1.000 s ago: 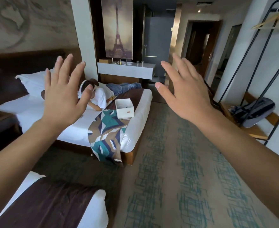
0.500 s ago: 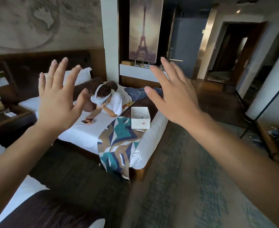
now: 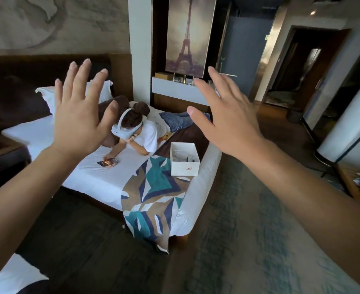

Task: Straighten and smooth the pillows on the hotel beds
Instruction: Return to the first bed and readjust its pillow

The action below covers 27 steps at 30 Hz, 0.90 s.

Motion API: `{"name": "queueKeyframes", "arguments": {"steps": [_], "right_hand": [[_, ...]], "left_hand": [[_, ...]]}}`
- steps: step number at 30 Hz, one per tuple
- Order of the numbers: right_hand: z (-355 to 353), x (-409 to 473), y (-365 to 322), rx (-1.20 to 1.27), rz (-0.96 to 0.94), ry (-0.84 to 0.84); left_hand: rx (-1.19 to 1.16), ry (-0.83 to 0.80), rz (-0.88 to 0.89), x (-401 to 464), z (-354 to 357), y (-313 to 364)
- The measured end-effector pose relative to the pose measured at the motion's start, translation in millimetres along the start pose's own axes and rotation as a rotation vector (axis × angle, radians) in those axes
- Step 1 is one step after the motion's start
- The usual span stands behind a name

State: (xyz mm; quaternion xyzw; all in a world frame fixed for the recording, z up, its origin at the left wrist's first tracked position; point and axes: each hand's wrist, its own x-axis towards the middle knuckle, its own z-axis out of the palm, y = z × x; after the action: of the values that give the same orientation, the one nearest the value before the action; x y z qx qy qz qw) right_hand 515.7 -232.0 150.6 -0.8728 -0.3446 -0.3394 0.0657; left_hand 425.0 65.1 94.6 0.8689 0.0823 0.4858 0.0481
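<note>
**Hands raised over a hotel room, pillows untouched**

A person is holding both arms out, the left hand (image 3: pixel 80 115) and right hand (image 3: pixel 228 119) spread wide with fingers apart, gripping nothing. The white pillow (image 3: pixel 49 95) is lying at the far bed's (image 3: pixel 94 177) dark headboard (image 3: pixel 21 81), well apart from both hands. Another person (image 3: pixel 140 132) is lying across that bed beside a white box (image 3: pixel 184 164).

Both hands, left hand (image 3: pixel 80 122) and right hand (image 3: pixel 228 122), are raised with fingers spread (holding nothing) above the bed (image 3: pixel 102 179); a white pillow (image 3: pixel 51 95) lies at its head edge.
</note>
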Motion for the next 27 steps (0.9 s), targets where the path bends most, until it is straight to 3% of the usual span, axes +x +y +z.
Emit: {"name": "queueKeyframes", "arguments": {"steps": [15, 27], "right_hand": [[137, 128, -42, 0.256, -0.233, 0.003], [231, 252, -67, 0.521, -0.525, 0.049]], "left_hand": [[0.218, -0.064, -0.168, 8, 53, -86], [0.572, 0.074, -0.322, 48, 57, -126]]}}
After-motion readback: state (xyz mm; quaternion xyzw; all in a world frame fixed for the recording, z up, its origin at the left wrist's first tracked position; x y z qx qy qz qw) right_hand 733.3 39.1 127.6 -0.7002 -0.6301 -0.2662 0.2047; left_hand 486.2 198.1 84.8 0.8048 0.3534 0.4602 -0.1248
